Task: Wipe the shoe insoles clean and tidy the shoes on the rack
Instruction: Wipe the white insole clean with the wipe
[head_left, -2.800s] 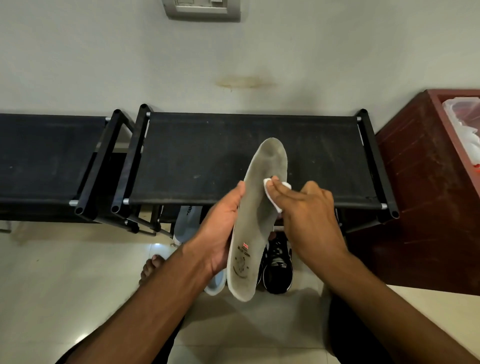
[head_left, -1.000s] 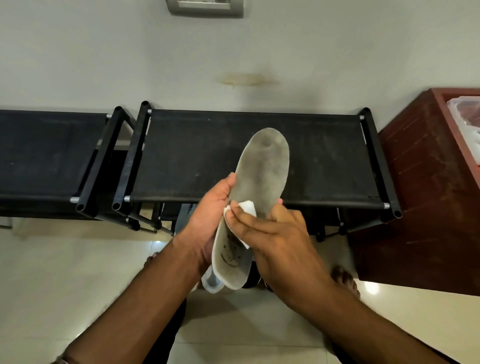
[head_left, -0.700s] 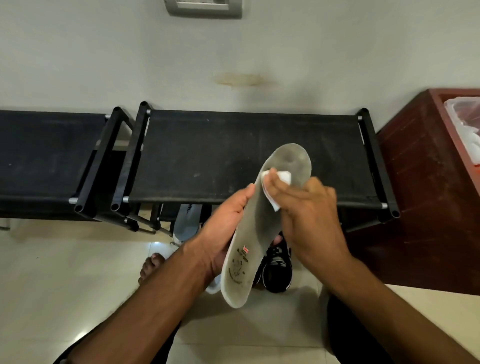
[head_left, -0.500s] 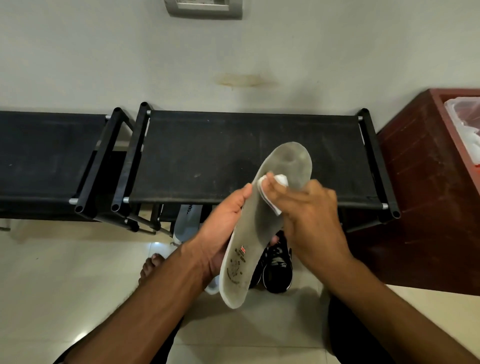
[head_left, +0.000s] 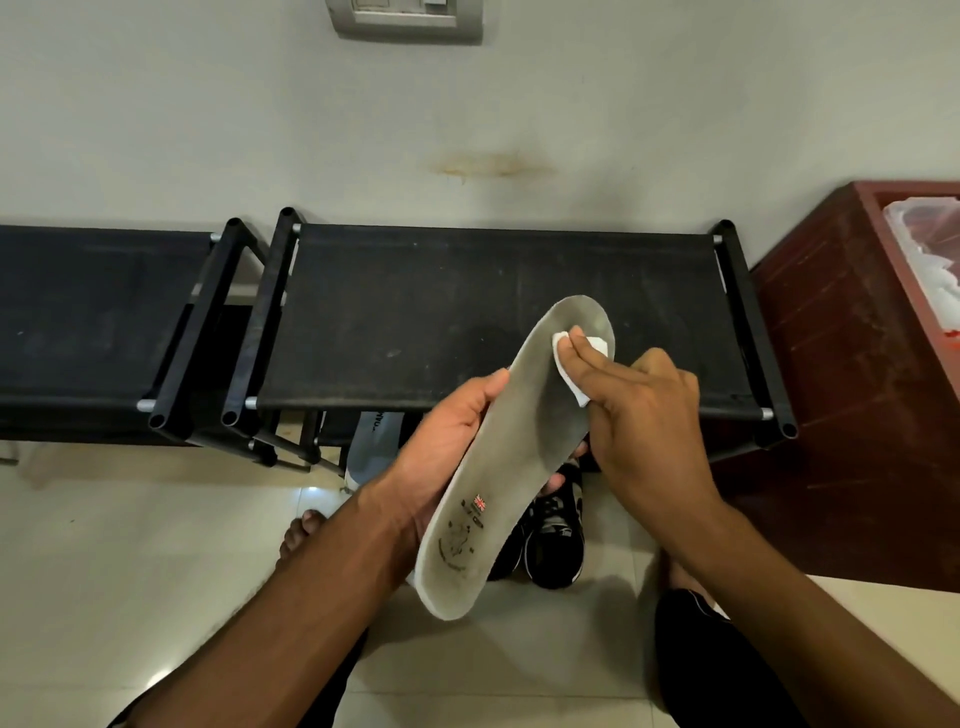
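Now the left hand (head_left: 441, 457) grips the grey insole (head_left: 511, 457) along its edge, tilted above the black shoe rack (head_left: 415, 322), while the right hand (head_left: 644, 431) fingers (head_left: 597, 358) pinch a white wipe (head_left: 569, 364) against its toe end.

The right hand (head_left: 647, 415) has slid the white wipe (head_left: 574, 364) farther up the insole (head_left: 519, 457), from its middle half a second ago to near the toe end, toward the frame's upper right.
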